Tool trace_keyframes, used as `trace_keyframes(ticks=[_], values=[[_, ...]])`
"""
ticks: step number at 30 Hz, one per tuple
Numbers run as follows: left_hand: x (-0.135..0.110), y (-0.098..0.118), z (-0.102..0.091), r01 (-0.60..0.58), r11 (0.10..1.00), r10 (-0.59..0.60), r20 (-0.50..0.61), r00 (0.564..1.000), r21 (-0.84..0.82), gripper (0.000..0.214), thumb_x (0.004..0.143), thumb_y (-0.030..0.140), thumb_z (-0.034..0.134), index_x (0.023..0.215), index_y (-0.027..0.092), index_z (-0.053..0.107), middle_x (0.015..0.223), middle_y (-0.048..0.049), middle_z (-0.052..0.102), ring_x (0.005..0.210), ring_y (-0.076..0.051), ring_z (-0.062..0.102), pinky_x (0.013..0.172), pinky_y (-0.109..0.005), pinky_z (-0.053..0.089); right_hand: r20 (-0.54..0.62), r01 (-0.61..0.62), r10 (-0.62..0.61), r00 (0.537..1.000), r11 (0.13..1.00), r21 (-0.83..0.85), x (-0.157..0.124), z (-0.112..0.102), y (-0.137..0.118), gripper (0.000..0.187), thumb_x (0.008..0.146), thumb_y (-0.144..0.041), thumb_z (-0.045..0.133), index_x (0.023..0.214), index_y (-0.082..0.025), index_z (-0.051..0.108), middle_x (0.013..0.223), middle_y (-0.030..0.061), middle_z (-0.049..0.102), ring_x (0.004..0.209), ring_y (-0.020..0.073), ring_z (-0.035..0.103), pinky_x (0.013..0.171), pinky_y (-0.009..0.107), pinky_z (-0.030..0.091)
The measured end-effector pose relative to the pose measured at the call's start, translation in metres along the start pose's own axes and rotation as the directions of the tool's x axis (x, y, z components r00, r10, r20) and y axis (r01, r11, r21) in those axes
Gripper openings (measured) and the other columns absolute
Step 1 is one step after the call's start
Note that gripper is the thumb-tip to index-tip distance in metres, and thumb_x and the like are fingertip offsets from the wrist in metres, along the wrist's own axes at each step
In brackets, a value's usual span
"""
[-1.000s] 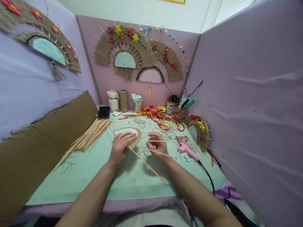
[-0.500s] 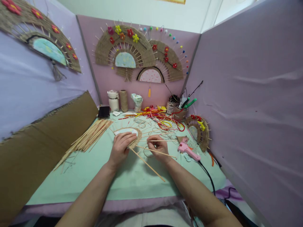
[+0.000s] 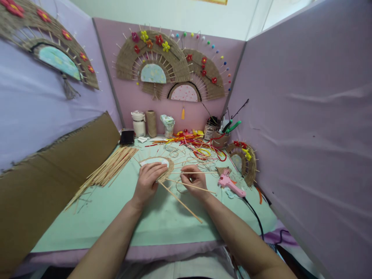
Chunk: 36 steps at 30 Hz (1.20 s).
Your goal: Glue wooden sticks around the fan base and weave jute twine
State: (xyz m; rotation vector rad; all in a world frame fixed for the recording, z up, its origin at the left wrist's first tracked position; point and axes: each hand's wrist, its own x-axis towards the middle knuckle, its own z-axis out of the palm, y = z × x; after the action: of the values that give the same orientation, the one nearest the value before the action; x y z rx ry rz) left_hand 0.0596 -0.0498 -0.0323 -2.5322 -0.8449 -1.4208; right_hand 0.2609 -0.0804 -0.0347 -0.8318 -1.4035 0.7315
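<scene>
On the mint-green desk (image 3: pixel 95 221), straight ahead of me, lies the half-round fan base of woven jute with a pale blue paper centre (image 3: pixel 158 162), and I take everything else from it. My left hand (image 3: pixel 148 181) rests palm-down on its near edge, fingers spread and pressing it flat. Just right of the fan base, my right hand (image 3: pixel 194 180) is curled, fingertips pinching a thin strand of tan jute twine (image 3: pixel 181 190) that loops loosely on the desk below it. Several thin bamboo skewers (image 3: pixel 180 201) stick out from the fan base toward me and to the right, one passing under my right fingers.

I judge the skewers light and stiff but easy to snap, so I would hold them near the woven edge rather than at the tips. The twine looks soft and limp, best pinched close to where it meets the weave. The base seems light enough to slide unless held down.

Both forearms come in from the near edge, angled inward, wrists low.

Left of the fan base lies a loose bundle of bamboo sticks (image 3: pixel 107 170); to its right, a pink hot-glue gun (image 3: pixel 231 185); behind it, a tangle of red and yellow cords (image 3: pixel 200 149).
</scene>
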Motion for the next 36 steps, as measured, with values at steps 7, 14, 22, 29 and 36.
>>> trace_keyframes(ticks=[7, 14, 22, 29, 36], values=[[-0.0003, 0.0001, 0.0001, -0.004, 1.000, 0.004, 0.004, 1.000, 0.005, 0.042, 0.086, 0.006, 0.047, 0.121, 0.025, 0.060, 0.117, -0.0064, 0.068, 0.114, -0.023, 0.056, 0.096, -0.043, 0.037, -0.010, 0.031, -0.032, 0.999, 0.999, -0.034, 0.0005, 0.0003, 0.0013, 0.011, 0.077, -0.030, 0.061, 0.082, -0.020, 0.061, 0.059, -0.0026, 0.053, 0.045, 0.0073, 0.041, 0.043, 0.021, 0.031], [0.0006, 0.0016, -0.0002, 0.002, 1.000, -0.002, 0.005, 1.000, 0.015, 0.041, 0.087, 0.007, 0.046, 0.120, 0.025, 0.061, 0.116, -0.0064, 0.069, 0.113, -0.023, 0.057, 0.095, -0.043, 0.037, -0.010, 0.005, -0.005, 1.000, 1.000, -0.023, 0.0005, -0.0008, 0.0044, 0.013, 0.076, -0.029, 0.062, 0.085, -0.020, 0.061, 0.060, -0.0025, 0.054, 0.045, 0.0073, 0.040, 0.043, 0.021, 0.031], [0.0001, 0.0008, -0.0008, 0.005, 1.000, -0.005, 0.009, 1.000, 0.009, 0.040, 0.087, 0.008, 0.046, 0.120, 0.025, 0.061, 0.116, -0.0064, 0.069, 0.114, -0.023, 0.057, 0.095, -0.044, 0.037, -0.013, 0.022, -0.022, 1.000, 0.999, -0.028, 0.0008, -0.0012, 0.0048, 0.012, 0.077, -0.031, 0.062, 0.083, -0.020, 0.062, 0.059, -0.0023, 0.053, 0.046, 0.0078, 0.041, 0.044, 0.021, 0.032], [0.0010, 0.0011, -0.0006, 0.052, 0.997, -0.053, -0.026, 0.998, -0.050, 0.037, 0.088, 0.013, 0.049, 0.119, 0.027, 0.063, 0.114, -0.0057, 0.070, 0.113, -0.023, 0.058, 0.097, -0.044, 0.038, -0.017, 0.035, -0.035, 0.999, 0.999, -0.018, 0.0005, -0.0007, 0.0023, 0.020, 0.079, -0.032, 0.062, 0.095, -0.020, 0.058, 0.059, -0.0045, 0.051, 0.045, 0.0073, 0.039, 0.043, 0.021, 0.031], [0.0038, 0.0027, -0.0047, 0.225, 0.961, -0.252, -0.176, 0.952, -0.160, 0.022, 0.086, 0.027, 0.061, 0.107, 0.028, 0.068, 0.115, -0.0061, 0.068, 0.117, -0.025, 0.055, 0.103, -0.049, 0.036, -0.062, 0.068, -0.071, 0.996, 0.996, -0.057, 0.0004, -0.0025, 0.0041, 0.024, 0.080, -0.033, 0.062, 0.099, -0.021, 0.055, 0.061, -0.0049, 0.051, 0.046, 0.0075, 0.040, 0.044, 0.021, 0.033]])
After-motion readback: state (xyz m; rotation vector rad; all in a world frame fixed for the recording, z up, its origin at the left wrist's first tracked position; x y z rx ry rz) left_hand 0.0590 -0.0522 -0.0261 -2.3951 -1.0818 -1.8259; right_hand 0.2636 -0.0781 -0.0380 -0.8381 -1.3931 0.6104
